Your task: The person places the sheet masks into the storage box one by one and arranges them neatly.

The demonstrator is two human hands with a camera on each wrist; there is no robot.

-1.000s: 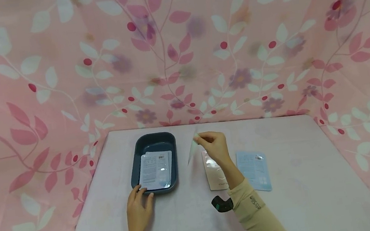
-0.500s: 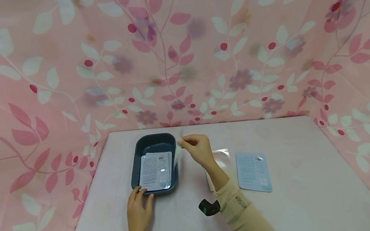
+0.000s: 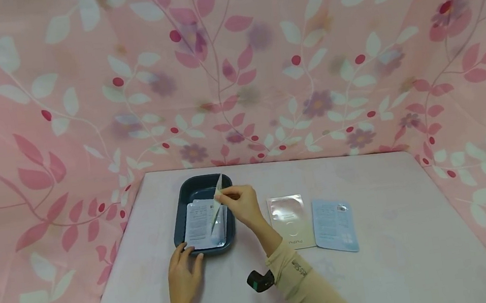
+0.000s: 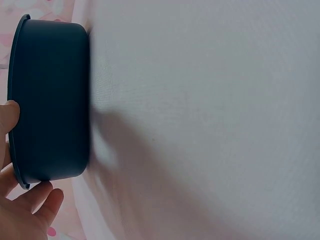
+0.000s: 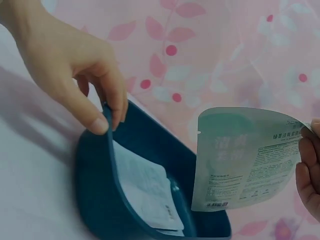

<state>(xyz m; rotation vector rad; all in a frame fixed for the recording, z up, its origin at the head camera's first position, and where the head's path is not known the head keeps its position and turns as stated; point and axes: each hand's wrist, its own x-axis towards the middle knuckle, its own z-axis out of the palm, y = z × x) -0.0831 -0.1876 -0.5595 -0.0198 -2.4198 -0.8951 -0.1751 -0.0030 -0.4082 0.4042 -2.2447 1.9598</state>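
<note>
A pale green face mask packet (image 3: 216, 207) is pinched at its edge between the thumb and fingers of my right hand (image 3: 243, 205). It hangs tilted over a dark blue deep tray (image 3: 199, 190). Inside the tray lie stacked whitish packets (image 3: 196, 224), and the right wrist view shows the green packet (image 5: 240, 160) apart from them. My left hand (image 3: 183, 278) grips the tray's near left corner. In the right wrist view, the left thumb and fingers (image 5: 100, 125) go over the tray's rim. The left wrist view shows the tray wall (image 4: 52, 100) beside the fingers.
To the right of the tray, a beige-silver packet (image 3: 291, 223) lies on the white tablecloth (image 3: 401, 233). A light blue packet (image 3: 334, 225) lies beside it. Behind the table hangs a pink floral curtain (image 3: 263, 92).
My right hand has carried the green packet leftward, from beside the tray to above it. The beige packet is uncovered by the arm. My left hand stays at the tray corner.
</note>
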